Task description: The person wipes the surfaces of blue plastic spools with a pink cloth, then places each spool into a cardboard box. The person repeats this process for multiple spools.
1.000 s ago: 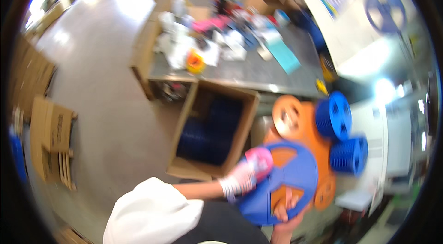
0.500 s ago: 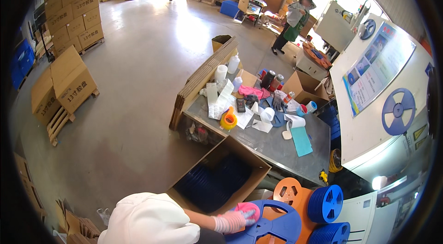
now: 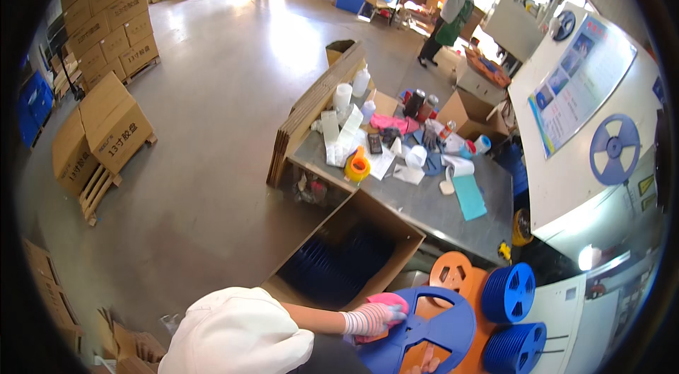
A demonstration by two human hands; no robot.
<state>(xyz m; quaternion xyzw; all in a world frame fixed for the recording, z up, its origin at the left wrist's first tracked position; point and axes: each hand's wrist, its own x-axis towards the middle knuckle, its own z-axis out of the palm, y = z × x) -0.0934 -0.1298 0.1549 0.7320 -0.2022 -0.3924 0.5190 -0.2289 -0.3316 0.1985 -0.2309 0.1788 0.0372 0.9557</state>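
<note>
My left hand (image 3: 373, 320), in a striped glove, is closed round a pink cloth (image 3: 387, 299) and presses it to the left side of a large blue plastic reel (image 3: 453, 331). The reel has wide cut-outs and is tilted. At the bottom edge, the bare fingers of my right hand (image 3: 424, 362) grip the reel by its lower part; the rest of that hand is out of the picture. Behind the reel, an orange surface carries an orange reel (image 3: 450, 271) and two stacks of blue reels (image 3: 508, 294).
An open carton (image 3: 396, 255) of dark blue reels stands left of the reel. Beyond it is a metal table (image 3: 453, 232) with bottles, papers, tape and cloths. A white machine cabinet (image 3: 566, 183) rises at the right. Boxes (image 3: 117, 130) sit on a pallet far left; two people stand farther back.
The blue reel has tipped up and shifted slightly right, and fingers of my right hand now show at its lower part. My left hand with the pink cloth has moved a little up and right.
</note>
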